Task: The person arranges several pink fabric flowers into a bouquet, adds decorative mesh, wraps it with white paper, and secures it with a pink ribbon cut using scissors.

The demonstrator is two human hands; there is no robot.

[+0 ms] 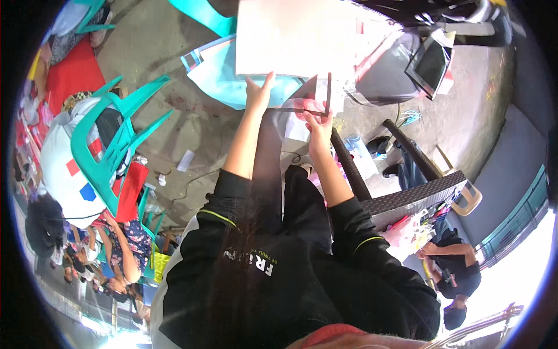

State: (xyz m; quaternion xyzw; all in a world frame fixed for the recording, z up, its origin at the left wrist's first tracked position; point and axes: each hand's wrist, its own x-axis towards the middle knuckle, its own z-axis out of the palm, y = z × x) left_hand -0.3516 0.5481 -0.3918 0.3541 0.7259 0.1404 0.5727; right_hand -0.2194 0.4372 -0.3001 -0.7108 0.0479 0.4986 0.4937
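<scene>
The person's left hand (257,93) is meeting the near edge of a large, flat white panel (290,38), visible fingers apart, grip unclear, while the right hand (318,132) is pinching a clear, dark-edged plastic piece (307,104) just below, apparently keeping its corner steady.

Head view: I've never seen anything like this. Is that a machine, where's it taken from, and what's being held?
No robot here: the left grip and right grip are simply bare human hands. A wide fisheye camera worn on the head looks down, so straight edges bend. The left is at the lower edge of a bright, pale panel; the right is at the corner of a thin dark edging. What either firmly holds is unclear. On the floor lies a small white scrap, with a teal chair to its left.
</scene>
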